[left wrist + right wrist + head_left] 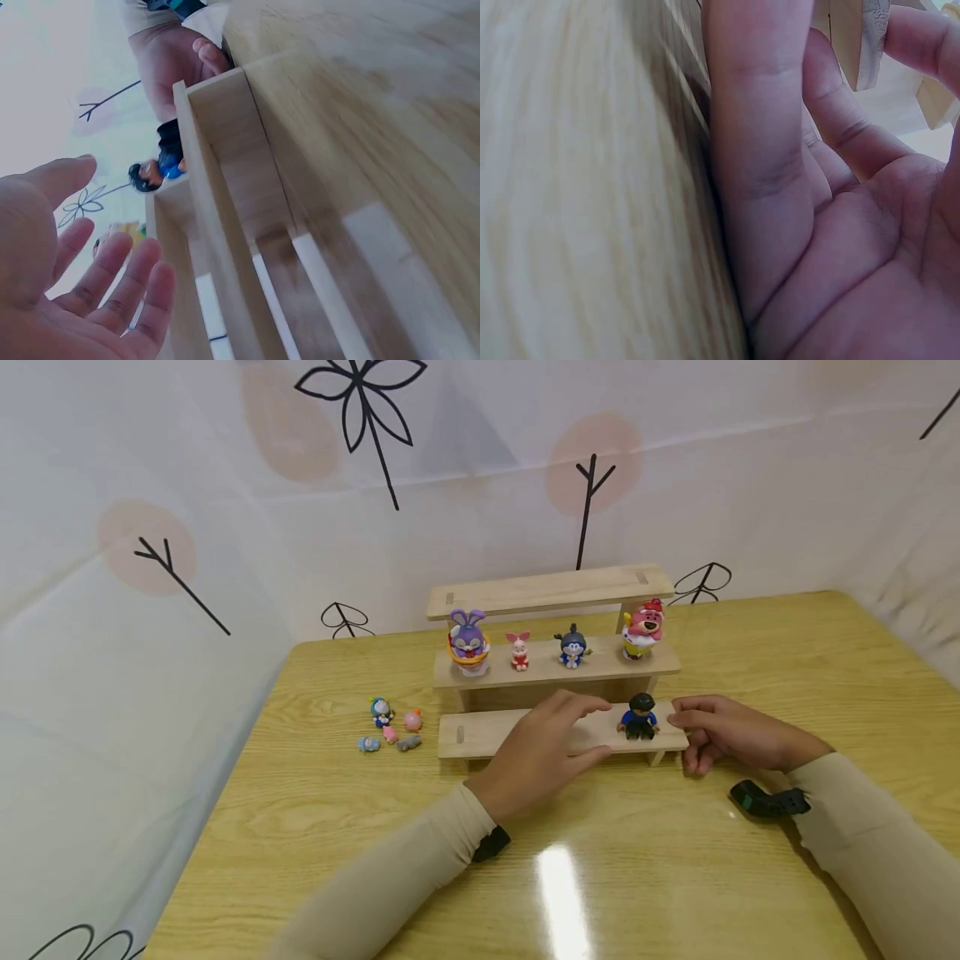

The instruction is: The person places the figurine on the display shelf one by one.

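On the lowest board of a wooden tiered shelf point(487, 733) stands a toy figure point(640, 718) with black hair, a blue top and black legs. My left hand point(546, 752) reaches over that board, left of the figure, with nothing between its spread thumb and fingers. In the left wrist view its fingers point(112, 281) are relaxed and apart from the figure. At the board's right end, my right hand point(723, 733) grips the edge. The right wrist view shows the board end point(866, 45) between thumb and finger, with the other fingers down along the table.
The middle board holds a purple rabbit point(468, 643), a small piglet point(519, 652), a dark-haired blue figure point(573, 647) and a pink bear point(643, 628). Several small figurines point(382, 712) lie on the table left of the shelf. A patterned cloth point(495, 518) hangs behind.
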A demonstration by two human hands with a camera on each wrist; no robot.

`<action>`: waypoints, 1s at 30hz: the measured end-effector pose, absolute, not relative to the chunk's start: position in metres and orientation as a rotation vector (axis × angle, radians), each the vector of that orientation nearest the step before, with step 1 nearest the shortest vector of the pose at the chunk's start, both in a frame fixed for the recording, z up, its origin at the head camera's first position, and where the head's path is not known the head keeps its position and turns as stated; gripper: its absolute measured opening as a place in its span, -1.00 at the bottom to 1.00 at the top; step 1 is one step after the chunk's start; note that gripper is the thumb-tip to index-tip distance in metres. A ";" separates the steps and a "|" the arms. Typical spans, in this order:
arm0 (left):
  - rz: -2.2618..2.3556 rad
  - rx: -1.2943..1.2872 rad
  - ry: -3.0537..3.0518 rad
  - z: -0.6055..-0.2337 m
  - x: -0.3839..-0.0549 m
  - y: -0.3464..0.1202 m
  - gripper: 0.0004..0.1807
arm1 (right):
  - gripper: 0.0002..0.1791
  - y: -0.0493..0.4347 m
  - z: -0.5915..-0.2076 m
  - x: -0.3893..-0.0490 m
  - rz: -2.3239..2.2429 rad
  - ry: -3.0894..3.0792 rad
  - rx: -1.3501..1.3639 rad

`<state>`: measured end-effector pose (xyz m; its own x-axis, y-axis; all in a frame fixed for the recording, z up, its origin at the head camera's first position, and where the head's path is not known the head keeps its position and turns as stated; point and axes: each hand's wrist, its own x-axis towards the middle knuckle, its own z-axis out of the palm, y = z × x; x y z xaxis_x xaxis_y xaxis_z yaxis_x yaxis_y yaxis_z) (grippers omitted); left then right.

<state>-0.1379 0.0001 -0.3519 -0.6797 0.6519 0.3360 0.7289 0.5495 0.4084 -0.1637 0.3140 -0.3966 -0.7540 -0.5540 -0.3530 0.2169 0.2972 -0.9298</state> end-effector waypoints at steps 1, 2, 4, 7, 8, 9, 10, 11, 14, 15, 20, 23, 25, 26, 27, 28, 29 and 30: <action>-0.785 -1.185 -2.615 -0.351 -0.137 -0.005 -0.47 | -0.68 0.314 -0.396 -0.164 -1.521 1.923 -0.300; -0.786 -1.186 -2.593 -0.350 -0.136 -0.010 -0.49 | -0.69 0.313 -0.396 -0.164 -1.522 1.927 -0.301; -0.799 -1.180 -2.551 -0.349 -0.135 -0.021 -0.51 | -0.69 0.313 -0.397 -0.164 -1.521 1.930 -0.299; -0.829 -1.158 -2.483 -0.348 -0.133 -0.039 -0.55 | -0.64 0.311 -0.398 -0.163 -1.524 1.929 -0.303; -0.840 -1.151 -2.466 -0.347 -0.132 -0.045 -0.57 | -0.66 0.310 -0.398 -0.163 -1.525 1.928 -0.307; -0.846 -1.144 -2.450 -0.346 -0.131 -0.052 -0.60 | -0.67 0.309 -0.398 -0.163 -1.525 1.926 -0.311; -0.851 -1.138 -2.432 -0.345 -0.131 -0.058 -0.64 | -0.67 0.309 -0.398 -0.164 -1.524 1.925 -0.314; -0.857 -1.135 -2.419 -0.344 -0.130 -0.065 -0.67 | -0.70 0.308 -0.398 -0.165 -1.525 1.922 -0.320; -0.895 -1.119 -2.383 -0.343 -0.131 -0.083 -0.78 | -0.71 0.307 -0.397 -0.167 -1.518 1.925 -0.315; -0.910 -1.112 -2.368 -0.342 -0.132 -0.089 -0.81 | -0.70 0.307 -0.396 -0.167 -1.516 1.929 -0.306; -0.964 -1.026 -2.318 -0.340 -0.139 -0.113 -0.84 | -0.59 0.309 -0.397 -0.166 -1.507 1.950 -0.267; -0.969 -0.953 -2.295 -0.340 -0.146 -0.127 -0.84 | -0.53 0.311 -0.397 -0.165 -1.509 1.954 -0.260; -0.968 -0.906 -2.278 -0.341 -0.152 -0.135 -0.84 | -0.55 0.311 -0.397 -0.165 -1.514 1.951 -0.262; -0.969 -0.881 -2.273 -0.342 -0.155 -0.139 -0.85 | -0.57 0.312 -0.397 -0.165 -1.517 1.950 -0.265; -0.975 -0.853 -2.271 -0.342 -0.158 -0.143 -0.86 | -0.61 0.312 -0.397 -0.165 -1.519 1.949 -0.268; -0.984 -0.827 -2.271 -0.343 -0.161 -0.147 -0.86 | -0.64 0.312 -0.397 -0.165 -1.520 1.949 -0.271; -0.993 -0.798 -2.276 -0.344 -0.164 -0.151 -0.86 | -0.66 0.312 -0.397 -0.165 -1.519 1.949 -0.273; -1.008 -0.766 -2.285 -0.346 -0.167 -0.154 -0.86 | -0.68 0.313 -0.397 -0.165 -1.517 1.950 -0.276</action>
